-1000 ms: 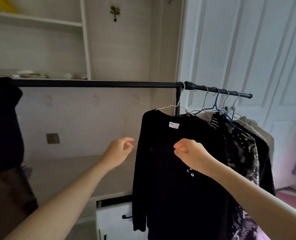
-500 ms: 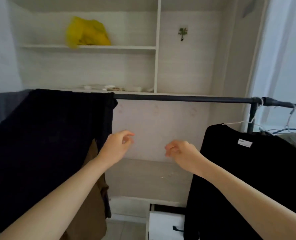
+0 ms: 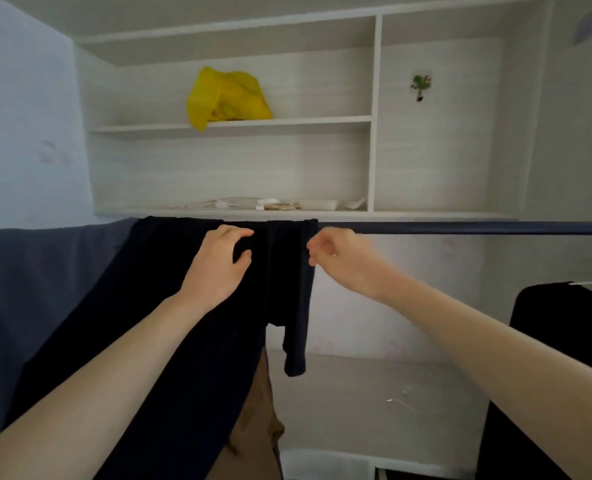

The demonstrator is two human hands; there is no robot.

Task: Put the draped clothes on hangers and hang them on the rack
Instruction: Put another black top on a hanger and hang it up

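A black garment (image 3: 169,306) is draped over the dark rack bar (image 3: 460,227), one sleeve dangling below it. My left hand (image 3: 220,266) grips a fold of this garment just under the bar. My right hand (image 3: 343,261) pinches the garment's right edge near the bar. A grey-blue cloth (image 3: 34,289) hangs draped to the left, and a brown piece (image 3: 253,427) shows beneath the black one. At the right edge hangs a black top (image 3: 561,358) on a white hanger (image 3: 589,283).
Behind the rack stands a white shelf unit (image 3: 374,126) with a yellow bag (image 3: 227,97) on its upper shelf and small clutter (image 3: 273,204) on the lower one. A low ledge (image 3: 374,393) runs beneath. A white drawer (image 3: 325,465) sits near the floor.
My view swung left from the hung clothes to the draped ones. Both hands rose to the bar and took hold of the black garment.
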